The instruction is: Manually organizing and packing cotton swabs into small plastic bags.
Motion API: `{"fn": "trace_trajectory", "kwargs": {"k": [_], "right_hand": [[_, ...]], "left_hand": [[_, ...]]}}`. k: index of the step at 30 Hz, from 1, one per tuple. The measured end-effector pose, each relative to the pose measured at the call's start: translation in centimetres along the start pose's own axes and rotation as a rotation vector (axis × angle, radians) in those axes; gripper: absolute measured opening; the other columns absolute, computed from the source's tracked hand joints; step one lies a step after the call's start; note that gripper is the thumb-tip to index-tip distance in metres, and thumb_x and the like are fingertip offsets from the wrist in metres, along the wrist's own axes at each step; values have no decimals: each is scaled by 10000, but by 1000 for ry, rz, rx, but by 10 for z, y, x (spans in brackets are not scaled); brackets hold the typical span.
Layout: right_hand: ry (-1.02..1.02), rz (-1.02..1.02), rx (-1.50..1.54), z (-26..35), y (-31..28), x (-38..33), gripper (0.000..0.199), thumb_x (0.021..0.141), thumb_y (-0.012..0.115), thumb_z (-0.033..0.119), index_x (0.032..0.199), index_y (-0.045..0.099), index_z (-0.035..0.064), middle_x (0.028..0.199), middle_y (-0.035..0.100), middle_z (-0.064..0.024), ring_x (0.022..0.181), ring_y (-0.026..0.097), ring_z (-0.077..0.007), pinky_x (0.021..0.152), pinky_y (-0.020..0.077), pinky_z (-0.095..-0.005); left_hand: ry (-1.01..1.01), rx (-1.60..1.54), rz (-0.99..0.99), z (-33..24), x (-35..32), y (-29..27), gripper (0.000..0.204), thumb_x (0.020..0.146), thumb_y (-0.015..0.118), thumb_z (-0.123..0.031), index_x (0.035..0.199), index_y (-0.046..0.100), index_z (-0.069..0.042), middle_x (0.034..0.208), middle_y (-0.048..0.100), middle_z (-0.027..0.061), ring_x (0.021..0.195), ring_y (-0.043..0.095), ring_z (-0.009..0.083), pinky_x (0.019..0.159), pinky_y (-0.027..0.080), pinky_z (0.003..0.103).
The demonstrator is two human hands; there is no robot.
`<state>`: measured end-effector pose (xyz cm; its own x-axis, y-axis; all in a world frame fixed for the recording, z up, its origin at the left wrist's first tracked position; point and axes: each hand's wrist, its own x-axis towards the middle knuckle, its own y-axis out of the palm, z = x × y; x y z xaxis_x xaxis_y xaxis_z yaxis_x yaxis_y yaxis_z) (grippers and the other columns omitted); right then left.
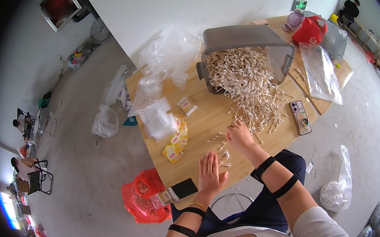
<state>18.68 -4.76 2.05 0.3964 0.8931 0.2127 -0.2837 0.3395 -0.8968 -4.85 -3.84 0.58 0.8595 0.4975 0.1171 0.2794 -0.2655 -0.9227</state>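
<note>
My left hand (210, 175) lies at the table's near edge with its fingers stretched out and its thumb apart. Beside those fingers is a small bunch of cotton swabs (223, 158). Further in, my right hand (238, 134) is closed, its fingers curled at the near end of a large spill of cotton swabs (255, 110). What its fingers grip, if anything, is hidden. A few loose swabs (218, 139) lie just left of it. The spill comes out of a grey plastic bin (246, 35) tipped on its side.
Left on the wooden table (196, 134) are yellow paper labels (174, 145), clear bags (158, 119) and a packed swab bag (186, 105). A phone (300, 118) lies right. Another swab pack (165, 196) rests by a black pad (184, 188), above a red bag (145, 196).
</note>
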Motion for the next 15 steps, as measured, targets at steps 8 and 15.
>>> {"fn": "trace_trajectory", "kwargs": {"k": [8, 15], "right_hand": [[-34, 52, 129, 26, -3, -10, 109, 788, 721, 157, 881, 677, 120, 979, 608, -75, 1039, 556, -303, 922, 463, -412], [-106, 78, 182, 16, -10, -18, 126, 802, 736, 170, 907, 677, 133, 1014, 592, -72, 1065, 540, -288, 933, 446, -411]], "left_hand": [[38, 58, -31, 0, 10, -9, 893, 920, 596, -470, 1557, 237, 43, 1622, 255, 242, 1521, 222, 408, 1218, 156, 610], [38, 107, 74, 15, 41, -13, 849, 987, 503, -520, 1576, 216, 21, 1648, 235, 205, 1545, 197, 332, 1231, 89, 601]]}}
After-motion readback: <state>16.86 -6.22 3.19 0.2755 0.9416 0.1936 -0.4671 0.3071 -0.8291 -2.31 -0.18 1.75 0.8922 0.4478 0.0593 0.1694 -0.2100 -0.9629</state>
